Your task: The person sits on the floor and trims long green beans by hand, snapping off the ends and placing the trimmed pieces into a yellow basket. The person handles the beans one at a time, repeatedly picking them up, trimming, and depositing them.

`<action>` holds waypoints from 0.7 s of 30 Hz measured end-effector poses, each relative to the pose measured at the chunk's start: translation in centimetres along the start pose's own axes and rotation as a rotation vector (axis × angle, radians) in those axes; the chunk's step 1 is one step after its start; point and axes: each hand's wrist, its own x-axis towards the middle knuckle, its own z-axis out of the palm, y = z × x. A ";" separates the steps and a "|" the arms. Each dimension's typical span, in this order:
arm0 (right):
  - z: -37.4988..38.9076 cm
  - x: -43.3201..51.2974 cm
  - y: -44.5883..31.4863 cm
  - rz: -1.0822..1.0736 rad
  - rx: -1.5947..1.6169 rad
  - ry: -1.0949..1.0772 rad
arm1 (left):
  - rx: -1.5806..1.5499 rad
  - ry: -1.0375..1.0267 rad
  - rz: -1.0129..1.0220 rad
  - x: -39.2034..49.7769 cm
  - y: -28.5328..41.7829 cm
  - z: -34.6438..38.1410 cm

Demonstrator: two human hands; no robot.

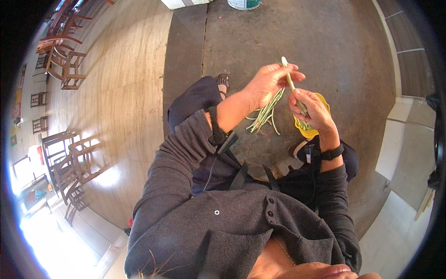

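My left hand (268,82) is raised in front of me, its fingers around the upper part of a pale green long bean (290,83). The lower part of that bean runs into my right hand (312,108), whose fingers are closed on it. Below my left hand, a bunch of long green beans (265,113) lies on the dark floor. Under and beside my right hand stands a yellow plastic basket (307,133) with green bean pieces in it; the hand hides part of the basket.
My knees and shoes flank the beans and basket. A round tin or bucket (244,3) stands at the far edge of the dark floor (299,31). Wooden chairs (71,69) stand off to the left on pale flooring; a tiled wall edge (397,69) is at the right.
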 end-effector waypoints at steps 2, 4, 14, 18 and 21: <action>0.0 0.3 0.4 0.037 -0.079 0.005 | 0.111 0.051 0.071 0.1 0.6 -0.2; -0.1 0.9 0.9 -0.070 0.061 0.212 | 0.221 0.114 0.160 0.1 0.8 -0.3; -3.0 2.4 2.6 -0.344 0.940 0.100 | 0.239 -0.103 0.205 0.0 -0.6 0.7; -6.4 0.6 -0.4 -0.603 1.482 0.000 | 0.109 -0.100 0.145 -0.9 0.8 0.3; -5.9 0.3 -0.8 -0.402 0.973 -0.045 | 0.046 -0.093 0.197 -0.8 1.1 0.6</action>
